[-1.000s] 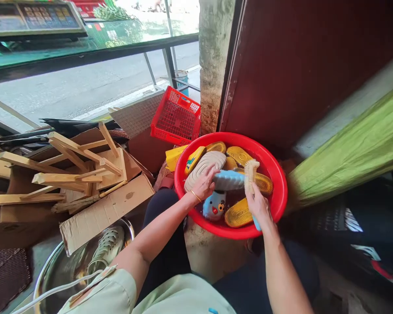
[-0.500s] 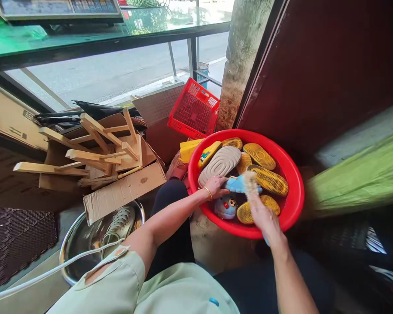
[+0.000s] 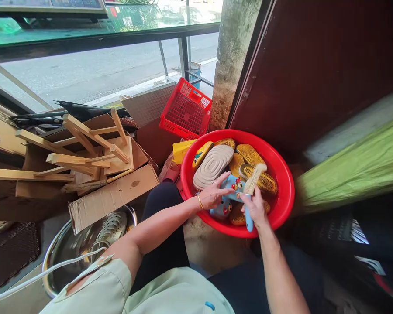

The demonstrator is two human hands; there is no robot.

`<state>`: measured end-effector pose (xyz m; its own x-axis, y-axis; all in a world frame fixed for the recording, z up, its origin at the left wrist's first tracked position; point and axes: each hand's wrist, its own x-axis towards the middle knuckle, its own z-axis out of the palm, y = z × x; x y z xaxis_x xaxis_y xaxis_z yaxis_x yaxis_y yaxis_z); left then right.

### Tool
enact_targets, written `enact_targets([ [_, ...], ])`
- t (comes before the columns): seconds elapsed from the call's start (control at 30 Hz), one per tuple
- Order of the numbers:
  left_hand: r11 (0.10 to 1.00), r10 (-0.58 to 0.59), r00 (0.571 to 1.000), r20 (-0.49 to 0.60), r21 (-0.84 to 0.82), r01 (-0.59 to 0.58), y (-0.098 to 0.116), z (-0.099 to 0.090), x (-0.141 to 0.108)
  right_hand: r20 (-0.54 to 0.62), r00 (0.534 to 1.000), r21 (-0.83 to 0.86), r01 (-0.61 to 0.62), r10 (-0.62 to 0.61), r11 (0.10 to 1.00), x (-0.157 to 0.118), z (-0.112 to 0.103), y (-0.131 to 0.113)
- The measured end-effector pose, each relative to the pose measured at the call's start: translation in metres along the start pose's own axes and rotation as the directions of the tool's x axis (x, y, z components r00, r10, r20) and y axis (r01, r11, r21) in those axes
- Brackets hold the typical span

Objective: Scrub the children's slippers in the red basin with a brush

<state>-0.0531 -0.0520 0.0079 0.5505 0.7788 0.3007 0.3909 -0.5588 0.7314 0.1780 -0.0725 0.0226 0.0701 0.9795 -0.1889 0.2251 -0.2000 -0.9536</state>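
Observation:
A red oval basin holds several shoes lying in water. Over its near half, my left hand has its index and middle fingers stretched apart beside a light blue shoe with a cartoon face; its other fingers are partly hidden. My right hand is closed on a brush with pale bristles and a blue handle, and touches the blue shoe's right side. A white sole faces up at the left. Yellow soles lie behind. A second blue shoe sits below my left hand.
Left of the basin, an upturned wooden stool lies on cardboard. A metal basin with a pale shoe stands at the lower left. Behind are a red crate and a concrete pillar. Green cloth hangs at the right.
The blue shoe has turned so that its cartoon face shows. The brush has tilted to the right with its blue handle now visible, and my left fingers have spread. The whole view has shifted slightly.

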Motion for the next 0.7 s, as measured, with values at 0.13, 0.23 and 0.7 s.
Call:
enact_targets([
  [0.13, 0.902, -0.284, 0.929, -0.239, -0.396, 0.174, -0.002, 0.005, 0.015, -0.087, 0.996, 0.324, 0.058, -0.032, 0.944, 0.0, 0.009, -0.011],
  [0.23, 0.531, -0.565, 0.815, -0.13, -0.813, 0.238, -0.007, 0.01, 0.031, -0.031, 0.999, 0.439, 0.04, -0.03, 0.898, -0.004, 0.016, -0.019],
  [0.7, 0.28, -0.589, 0.803, -0.094, -0.955, 0.094, -0.018, -0.001, 0.055, 0.149, 0.931, -0.761, 0.322, -0.332, 0.563, -0.011, 0.026, -0.024],
])
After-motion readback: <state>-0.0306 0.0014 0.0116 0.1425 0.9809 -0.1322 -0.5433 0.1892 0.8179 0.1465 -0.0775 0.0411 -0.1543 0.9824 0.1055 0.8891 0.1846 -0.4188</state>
